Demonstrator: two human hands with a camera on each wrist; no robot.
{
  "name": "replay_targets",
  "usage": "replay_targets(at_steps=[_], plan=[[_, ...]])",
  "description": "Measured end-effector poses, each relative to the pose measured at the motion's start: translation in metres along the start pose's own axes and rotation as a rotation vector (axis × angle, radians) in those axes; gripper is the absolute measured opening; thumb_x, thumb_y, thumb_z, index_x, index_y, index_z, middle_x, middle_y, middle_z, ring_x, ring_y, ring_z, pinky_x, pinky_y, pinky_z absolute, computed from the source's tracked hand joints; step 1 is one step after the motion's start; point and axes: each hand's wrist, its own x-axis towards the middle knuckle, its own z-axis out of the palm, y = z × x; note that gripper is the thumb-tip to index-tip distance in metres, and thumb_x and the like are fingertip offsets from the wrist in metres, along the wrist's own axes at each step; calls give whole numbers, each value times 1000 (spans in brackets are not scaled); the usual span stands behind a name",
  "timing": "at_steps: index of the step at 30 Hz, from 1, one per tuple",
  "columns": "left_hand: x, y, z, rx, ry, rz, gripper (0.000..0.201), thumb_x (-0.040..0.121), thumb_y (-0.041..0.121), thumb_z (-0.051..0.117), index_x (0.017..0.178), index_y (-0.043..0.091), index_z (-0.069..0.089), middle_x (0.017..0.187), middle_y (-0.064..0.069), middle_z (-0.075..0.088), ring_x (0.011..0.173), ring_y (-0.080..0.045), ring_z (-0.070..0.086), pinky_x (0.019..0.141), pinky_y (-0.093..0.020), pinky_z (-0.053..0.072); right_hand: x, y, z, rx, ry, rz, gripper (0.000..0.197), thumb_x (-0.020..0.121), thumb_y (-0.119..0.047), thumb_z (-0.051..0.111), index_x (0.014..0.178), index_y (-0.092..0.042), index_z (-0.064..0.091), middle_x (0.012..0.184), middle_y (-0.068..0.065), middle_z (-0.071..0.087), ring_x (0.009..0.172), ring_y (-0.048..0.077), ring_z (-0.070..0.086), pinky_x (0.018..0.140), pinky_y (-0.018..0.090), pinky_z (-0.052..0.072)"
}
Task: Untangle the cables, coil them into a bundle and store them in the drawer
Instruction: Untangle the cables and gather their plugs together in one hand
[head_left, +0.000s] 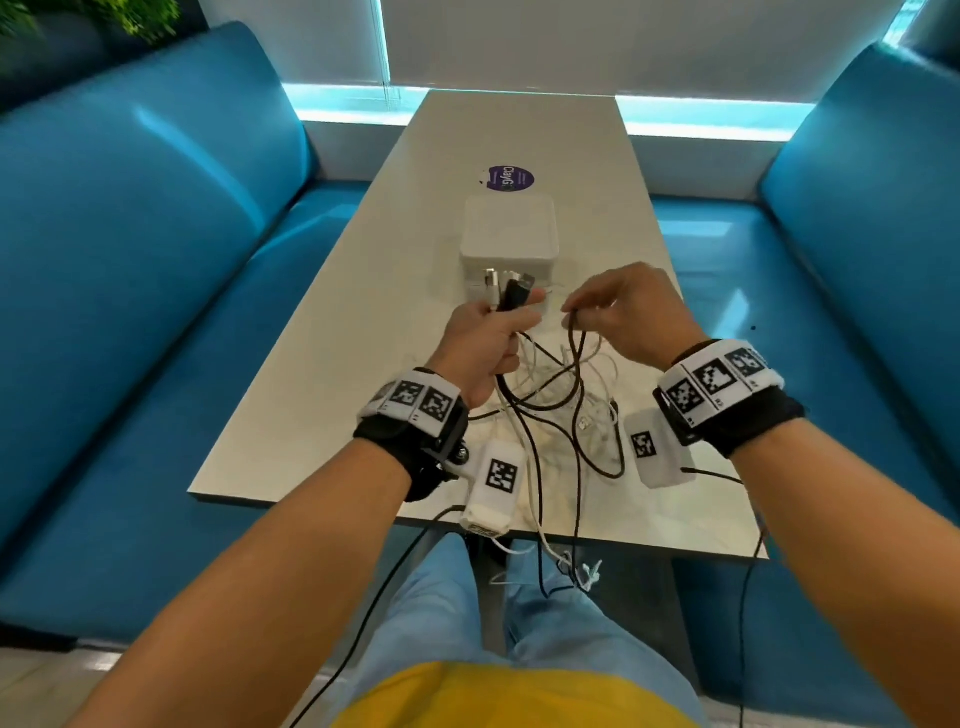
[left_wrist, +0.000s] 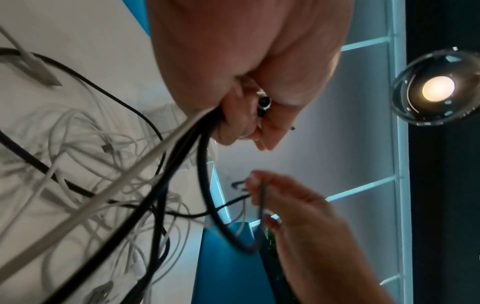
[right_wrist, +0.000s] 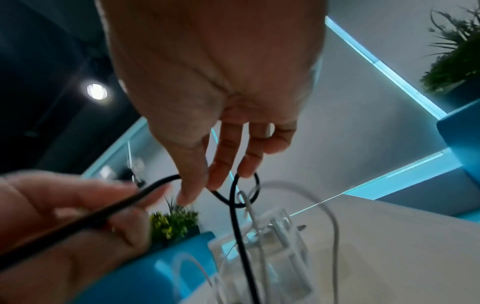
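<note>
A tangle of white and black cables (head_left: 561, 410) lies on the pale table (head_left: 363, 291), with strands hanging over the near edge. My left hand (head_left: 511, 325) grips a bunch of cable ends; their plugs (head_left: 511, 288) stick up out of the fist. In the left wrist view the fist (left_wrist: 249, 123) closes round black and white strands (left_wrist: 182, 139). My right hand (head_left: 571, 309) pinches a loop of black cable (head_left: 576, 338) just right of the left hand. The right wrist view shows the fingertips (right_wrist: 215, 181) on that loop (right_wrist: 233, 197). A white drawer box (head_left: 509, 234) stands right behind both hands.
Blue sofas (head_left: 156, 260) flank the table on both sides. A purple round sticker (head_left: 508, 178) sits on the tabletop beyond the box. Thin black leads (head_left: 374, 597) from the wrist cameras hang over the near table edge above my lap.
</note>
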Motion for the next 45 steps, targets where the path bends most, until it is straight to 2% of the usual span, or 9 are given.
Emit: replay_targets(at_steps=[4, 8, 15, 21, 28, 33, 38, 41, 45], plan=[[4, -6, 15, 102, 9, -7, 20, 83, 0, 65, 81, 17, 55, 58, 3, 30, 39, -6, 26, 37, -19, 22, -4, -18, -14, 188, 15, -91, 6, 81, -17, 75, 86, -21, 74, 77, -14, 69, 70, -8, 61, 70, 6, 44], [4, -12, 20, 182, -4, 57, 19, 85, 11, 69, 74, 23, 59, 47, 12, 40, 45, -8, 28, 43, -21, 22, -8, -22, -19, 335, 25, -183, 10, 85, -6, 69, 89, -15, 73, 83, -5, 71, 78, 9, 66, 78, 26, 54], [1, -17, 17, 117, -30, 82, 12, 85, 7, 68, 79, 16, 63, 48, 11, 44, 42, -8, 26, 41, -21, 22, -18, -9, -9, 524, -8, -143, 18, 90, 1, 60, 91, -15, 68, 82, -1, 71, 78, 19, 64, 70, 25, 55], [8, -22, 8, 36, 227, 54, 17, 77, 3, 72, 79, 16, 61, 54, 6, 45, 40, -9, 29, 39, -19, 25, -17, 2, -8, 514, 135, -54, 24, 91, 0, 61, 88, -23, 66, 80, -7, 71, 76, 13, 63, 69, 23, 53], [1, -16, 18, 40, -37, 203, 17, 87, 12, 68, 96, 25, 72, 54, 9, 37, 42, -6, 22, 40, -19, 19, -22, -7, -16, 578, -96, -118, 16, 92, 5, 54, 91, -9, 61, 67, -16, 68, 62, -3, 60, 61, 14, 48], [-2, -13, 24, 286, -101, 231, 11, 91, 15, 64, 80, 16, 64, 43, 19, 47, 36, 3, 41, 43, -10, 31, -24, -6, -19, 650, -43, -110, 15, 93, 5, 53, 95, -8, 60, 78, 9, 64, 61, 2, 59, 58, 12, 45], [-1, -9, 29, 208, 17, 166, 16, 90, 20, 65, 100, 9, 70, 48, 18, 54, 40, 3, 42, 46, -18, 32, -23, 5, -5, 264, -122, -30, 35, 88, -29, 67, 120, -27, 54, 70, 1, 57, 60, 4, 51, 61, 20, 43], [0, -9, 26, 173, 49, 221, 17, 88, 15, 67, 102, 8, 72, 69, 9, 66, 41, 5, 49, 47, -10, 37, -25, 14, 1, 153, -132, 18, 29, 82, -38, 71, 107, -29, 59, 59, -8, 50, 50, 0, 44, 57, 21, 36], [0, -2, 15, 36, 229, 205, 7, 85, 20, 71, 90, 15, 72, 52, 16, 60, 43, 5, 48, 50, -16, 36, -28, 28, 0, 56, -115, 40, 11, 82, -31, 72, 83, -24, 63, 63, -12, 54, 56, 0, 48, 59, 19, 35]])
